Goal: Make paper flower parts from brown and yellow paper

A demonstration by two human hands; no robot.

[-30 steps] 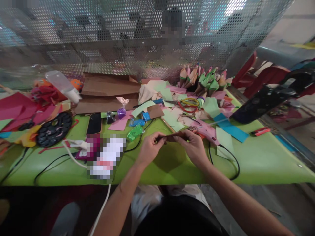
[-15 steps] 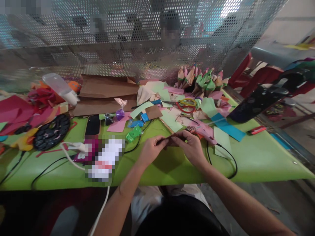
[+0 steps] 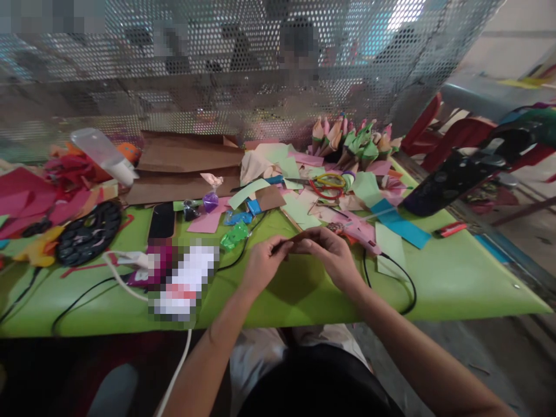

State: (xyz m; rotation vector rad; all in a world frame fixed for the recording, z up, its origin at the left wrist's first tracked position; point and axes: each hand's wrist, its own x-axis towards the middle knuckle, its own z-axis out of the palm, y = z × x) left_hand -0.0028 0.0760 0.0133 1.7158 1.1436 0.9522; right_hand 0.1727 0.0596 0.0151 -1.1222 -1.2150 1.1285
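Observation:
Over the front of the green table (image 3: 452,278), my left hand (image 3: 262,265) and my right hand (image 3: 333,259) meet at the fingertips. Both are closed, thumbs against fingers, on a small piece of brown paper (image 3: 299,236). Most of it is hidden by my fingers. Just right of my right hand lies a pink glue gun (image 3: 364,236) with a black cord. Beyond my hands are a brown paper square (image 3: 270,197), pale green paper sheets (image 3: 300,209) and scissors (image 3: 330,186) with red and yellow handles. A green wrapper (image 3: 234,236) lies left of my left hand.
Paper cones (image 3: 362,142) stand at the back before a perforated metal screen (image 3: 195,81). A dark bottle (image 3: 443,182) leans at the right. On the left are a phone (image 3: 161,222), a black tray (image 3: 89,233), a clear bottle (image 3: 102,153) and a white cable (image 3: 179,365).
My right fingers have shifted slightly, with the thumb now lying straighter along the paper. Both hands keep their pinch, and the view has moved a little.

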